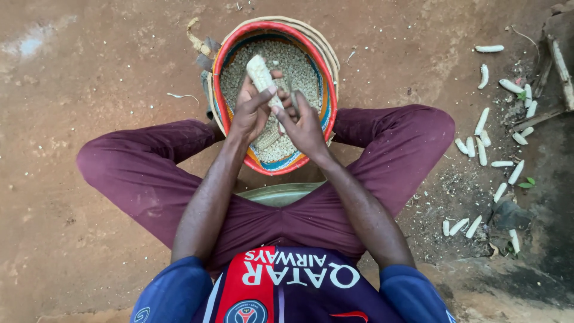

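Maize kernels [287, 66] filled a round woven basket [222, 72] with a red rim, which sat on the bare earth floor [107, 72] between the person's knees. The person sat with legs spread in maroon trousers [137, 167], wearing a dark blue shirt with a red stripe.

Over the basket, both hands met on a corn cob [261, 75]. The left hand [251, 113] wrapped its fingers around the lower part of the cob, thumb lying along its side, so that the pale upper end stuck up and away from the person, tilted to the left. The right hand [305, 125] pressed against the same cob from the right side, its fingers curled and touching the cob just below the left thumb; how tightly it gripped could not be told. Another cob [268, 140] lay on the kernels just under the hands.

Well apart to the right, stripped white cobs [481, 122] lay scattered on the ground, near some bits of wood [559, 66] at the edge of view. A thin strip of husk [182, 96] lay on the earth left of the basket.
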